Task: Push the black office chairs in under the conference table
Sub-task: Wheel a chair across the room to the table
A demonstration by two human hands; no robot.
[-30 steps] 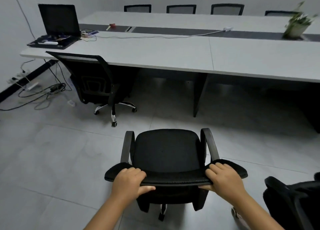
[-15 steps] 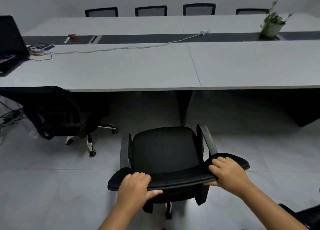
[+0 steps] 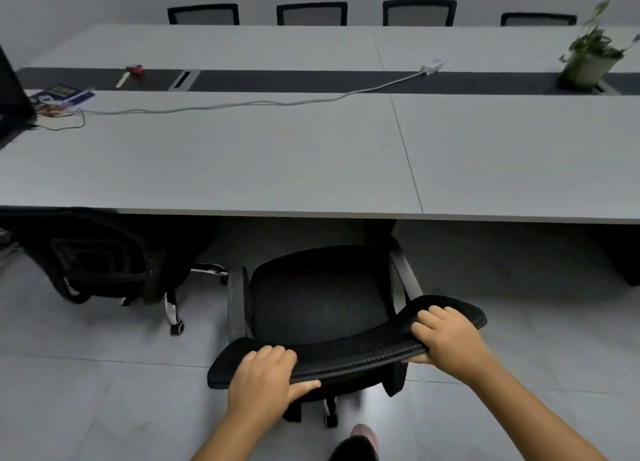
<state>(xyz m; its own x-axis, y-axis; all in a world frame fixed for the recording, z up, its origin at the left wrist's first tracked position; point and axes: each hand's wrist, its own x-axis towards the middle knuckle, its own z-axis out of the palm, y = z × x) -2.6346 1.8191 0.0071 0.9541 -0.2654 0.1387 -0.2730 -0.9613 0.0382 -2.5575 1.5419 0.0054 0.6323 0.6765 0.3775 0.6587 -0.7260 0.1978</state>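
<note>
A black office chair (image 3: 317,287) with armrests stands in front of me, its seat front close to the near edge of the long grey conference table (image 3: 242,162). My left hand (image 3: 265,374) grips the left part of the chair's mesh backrest top. My right hand (image 3: 446,336) grips the right part of the same backrest top. A second black office chair (image 3: 93,256) sits to the left, its seat tucked under the table edge.
Several black chairs (image 3: 311,13) line the table's far side. On the table lie a white cable with an adapter (image 3: 431,66), a potted plant (image 3: 588,58), papers (image 3: 60,95) and a laptop edge (image 3: 10,89) at the left. Grey tile floor surrounds me; my foot (image 3: 360,440) shows below.
The chair and I have moved forward toward the table; its seat front now nears the table edge. The view has swung right, so the left chair and laptop sit farther left.
</note>
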